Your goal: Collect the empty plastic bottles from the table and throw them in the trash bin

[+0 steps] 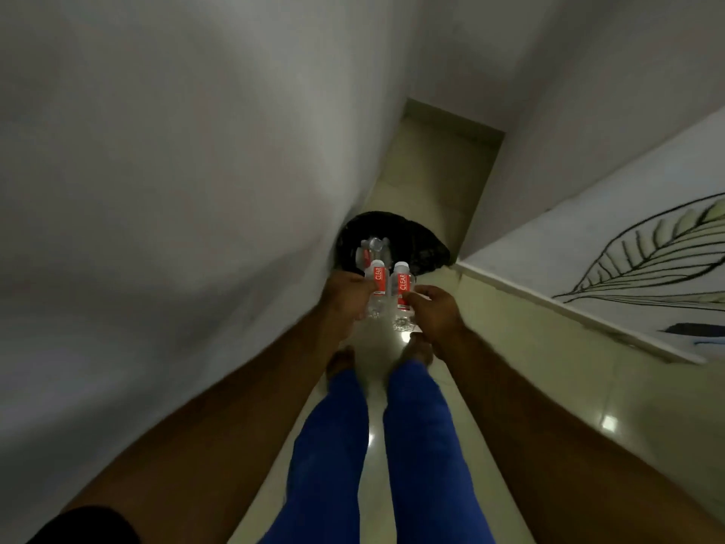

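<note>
I stand over a black-lined trash bin (427, 251) on the floor against the left wall. My left hand (345, 294) grips a clear plastic bottle with a red label (377, 282), its white cap pointing toward the bin. My right hand (433, 308) grips a second bottle of the same kind (402, 288) right beside the first. Both bottles hang just short of the bin's near rim. Inside the bin lies at least one more clear bottle (374, 247).
A white wall (176, 190) runs close along my left. On the right, a bed with a white leaf-print sheet (627, 268) borders the narrow tiled floor strip (510, 347). My legs in blue trousers (423, 445) and bare feet stand just behind the bin.
</note>
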`<act>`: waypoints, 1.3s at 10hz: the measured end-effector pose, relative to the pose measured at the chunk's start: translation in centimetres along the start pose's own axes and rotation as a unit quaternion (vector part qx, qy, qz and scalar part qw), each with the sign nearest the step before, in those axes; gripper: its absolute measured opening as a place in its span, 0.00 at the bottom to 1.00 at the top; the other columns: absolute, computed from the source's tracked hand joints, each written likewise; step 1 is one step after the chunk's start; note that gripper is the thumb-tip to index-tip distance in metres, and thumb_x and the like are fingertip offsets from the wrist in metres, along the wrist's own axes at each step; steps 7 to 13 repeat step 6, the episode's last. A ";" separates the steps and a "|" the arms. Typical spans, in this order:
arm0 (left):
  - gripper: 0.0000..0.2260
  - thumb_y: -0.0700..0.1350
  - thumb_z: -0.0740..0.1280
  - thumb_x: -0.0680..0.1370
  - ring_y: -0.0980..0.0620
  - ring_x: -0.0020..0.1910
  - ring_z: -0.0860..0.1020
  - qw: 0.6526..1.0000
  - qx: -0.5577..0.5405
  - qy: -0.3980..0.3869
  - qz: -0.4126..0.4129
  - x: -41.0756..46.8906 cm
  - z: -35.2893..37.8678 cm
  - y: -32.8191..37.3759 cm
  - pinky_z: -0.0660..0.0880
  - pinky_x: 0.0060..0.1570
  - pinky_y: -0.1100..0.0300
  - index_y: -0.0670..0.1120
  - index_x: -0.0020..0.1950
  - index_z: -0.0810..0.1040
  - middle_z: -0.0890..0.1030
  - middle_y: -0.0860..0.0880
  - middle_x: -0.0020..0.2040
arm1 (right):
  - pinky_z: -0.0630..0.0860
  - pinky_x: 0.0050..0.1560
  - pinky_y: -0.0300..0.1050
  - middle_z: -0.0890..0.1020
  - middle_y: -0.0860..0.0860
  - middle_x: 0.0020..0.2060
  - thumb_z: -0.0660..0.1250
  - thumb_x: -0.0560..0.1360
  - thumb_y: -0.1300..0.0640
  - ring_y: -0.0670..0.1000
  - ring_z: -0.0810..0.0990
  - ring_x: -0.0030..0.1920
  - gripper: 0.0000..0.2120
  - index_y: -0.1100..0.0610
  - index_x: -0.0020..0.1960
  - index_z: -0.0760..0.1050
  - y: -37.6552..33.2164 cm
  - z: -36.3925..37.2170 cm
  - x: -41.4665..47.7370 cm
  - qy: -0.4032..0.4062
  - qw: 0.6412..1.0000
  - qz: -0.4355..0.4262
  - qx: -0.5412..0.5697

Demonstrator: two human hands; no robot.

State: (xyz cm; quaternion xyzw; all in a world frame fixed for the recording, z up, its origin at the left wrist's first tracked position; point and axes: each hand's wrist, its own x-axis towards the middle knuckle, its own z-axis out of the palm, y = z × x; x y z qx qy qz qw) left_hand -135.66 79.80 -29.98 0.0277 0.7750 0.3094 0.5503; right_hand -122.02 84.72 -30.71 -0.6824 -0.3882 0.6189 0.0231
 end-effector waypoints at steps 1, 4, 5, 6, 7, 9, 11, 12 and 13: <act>0.11 0.46 0.72 0.75 0.40 0.47 0.83 0.999 0.009 0.027 -0.019 10.2 2.2 -0.6 0.80 0.46 0.47 0.38 0.51 0.82 0.83 0.38 0.50 | 0.80 0.37 0.50 0.81 0.55 0.40 0.68 0.78 0.50 0.53 0.78 0.38 0.13 0.59 0.54 0.80 -0.1 2.1 9.6 -0.012 0.999 0.000 -0.048; 0.21 0.48 0.67 0.80 0.43 0.60 0.78 0.997 0.016 0.077 -0.021 26.5 6.8 -3.3 0.72 0.49 0.57 0.34 0.66 0.74 0.78 0.42 0.61 | 0.79 0.58 0.60 0.81 0.58 0.51 0.66 0.79 0.51 0.60 0.80 0.52 0.15 0.58 0.62 0.77 1.7 5.2 26.2 -0.028 0.995 -0.008 -0.096; 0.23 0.49 0.68 0.79 0.38 0.62 0.77 0.987 0.080 0.138 -0.036 27.2 7.8 -5.2 0.72 0.54 0.55 0.36 0.68 0.73 0.78 0.38 0.65 | 0.80 0.53 0.56 0.81 0.58 0.51 0.67 0.79 0.56 0.61 0.80 0.52 0.12 0.56 0.61 0.77 2.7 5.8 27.6 -0.021 0.998 0.005 -0.052; 0.19 0.42 0.67 0.78 0.34 0.60 0.77 0.991 0.037 0.123 -0.027 26.6 8.3 -6.2 0.75 0.59 0.49 0.35 0.67 0.74 0.78 0.34 0.63 | 0.79 0.50 0.54 0.79 0.53 0.44 0.66 0.79 0.60 0.58 0.78 0.50 0.03 0.54 0.51 0.76 2.9 5.8 26.5 -0.022 1.000 0.009 0.001; 0.19 0.42 0.67 0.78 0.34 0.60 0.77 0.991 0.037 0.123 -0.027 26.6 8.3 -6.2 0.75 0.59 0.49 0.35 0.67 0.74 0.78 0.34 0.63 | 0.79 0.50 0.54 0.79 0.53 0.44 0.66 0.79 0.60 0.58 0.78 0.50 0.03 0.54 0.51 0.76 2.9 5.8 26.5 -0.022 1.000 0.009 0.001; 0.19 0.42 0.67 0.78 0.34 0.60 0.77 0.991 0.037 0.123 -0.027 26.6 8.3 -6.2 0.75 0.59 0.49 0.35 0.67 0.74 0.78 0.34 0.63 | 0.79 0.50 0.54 0.79 0.53 0.44 0.66 0.79 0.60 0.58 0.78 0.50 0.03 0.54 0.51 0.76 2.9 5.8 26.5 -0.022 1.000 0.009 0.001; 0.19 0.42 0.67 0.78 0.34 0.60 0.77 0.991 0.037 0.123 -0.027 26.6 8.3 -6.2 0.75 0.59 0.49 0.35 0.67 0.74 0.78 0.34 0.63 | 0.79 0.50 0.54 0.79 0.53 0.44 0.66 0.79 0.60 0.58 0.78 0.50 0.03 0.54 0.51 0.76 2.9 5.8 26.5 -0.022 1.000 0.009 0.001; 0.19 0.42 0.67 0.78 0.34 0.60 0.77 0.991 0.037 0.123 -0.027 26.6 8.3 -6.2 0.75 0.59 0.49 0.35 0.67 0.74 0.78 0.34 0.63 | 0.79 0.50 0.54 0.79 0.53 0.44 0.66 0.79 0.60 0.58 0.78 0.50 0.03 0.54 0.51 0.76 2.9 5.8 26.5 -0.022 1.000 0.009 0.001; 0.19 0.42 0.67 0.78 0.34 0.60 0.77 0.991 0.037 0.123 -0.027 26.6 8.3 -6.2 0.75 0.59 0.49 0.35 0.67 0.74 0.78 0.34 0.63 | 0.79 0.50 0.54 0.79 0.53 0.44 0.66 0.79 0.60 0.58 0.78 0.50 0.03 0.54 0.51 0.76 2.9 5.8 26.5 -0.022 1.000 0.009 0.001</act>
